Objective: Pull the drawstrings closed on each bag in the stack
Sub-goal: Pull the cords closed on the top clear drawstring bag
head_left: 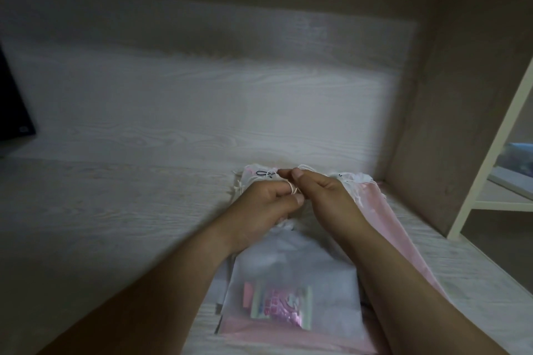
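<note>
Fingers of left hand (pixel 264 206) and right hand (pixel 320 193) pinch the drawstring (pixel 293 189); the bag (pixel 294 271) print is unreadable.

Both forearms reach in from near edge of desk (pixel 144 130). Left hand (pixel 265 204) curled, white drawstring (pixel 292 190) looped round one finger and pinched. Right hand (pixel 317 193) just beside it, thumb pressed to forefinger, pinching same drawstring. Below wrists: translucent white bag (pixel 294 277), puckered mouth under left hand, colourful print (pixel 277 305) toward near edge. Pink bag (pixel 383 210) under it, along desk's right edge. More bag tops (pixel 259 174) behind hands. Dark screen (pixel 14 101) at left edge.
</note>
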A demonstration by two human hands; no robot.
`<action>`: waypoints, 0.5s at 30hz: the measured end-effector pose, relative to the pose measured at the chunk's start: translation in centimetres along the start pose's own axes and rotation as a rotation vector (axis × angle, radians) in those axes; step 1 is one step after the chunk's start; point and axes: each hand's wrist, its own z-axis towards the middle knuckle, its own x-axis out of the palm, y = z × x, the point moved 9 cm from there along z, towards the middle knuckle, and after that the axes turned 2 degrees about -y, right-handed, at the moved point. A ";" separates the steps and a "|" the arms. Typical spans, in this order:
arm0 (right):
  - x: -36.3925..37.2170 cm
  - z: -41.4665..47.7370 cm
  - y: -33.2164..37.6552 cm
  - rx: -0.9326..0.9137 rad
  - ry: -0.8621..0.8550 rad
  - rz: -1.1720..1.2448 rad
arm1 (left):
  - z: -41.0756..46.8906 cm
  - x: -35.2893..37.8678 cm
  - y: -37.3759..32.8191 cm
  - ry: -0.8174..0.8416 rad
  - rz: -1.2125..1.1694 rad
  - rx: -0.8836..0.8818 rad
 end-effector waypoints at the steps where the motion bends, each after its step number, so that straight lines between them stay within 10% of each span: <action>1: 0.1 -0.1 -0.1 0.033 0.021 0.051 | 0.0 0.2 0.1 0.022 -0.018 -0.013; 15: 0.9 -0.5 -2.6 0.144 0.153 0.051 | -0.6 -1.3 0.2 -0.195 -0.333 -0.141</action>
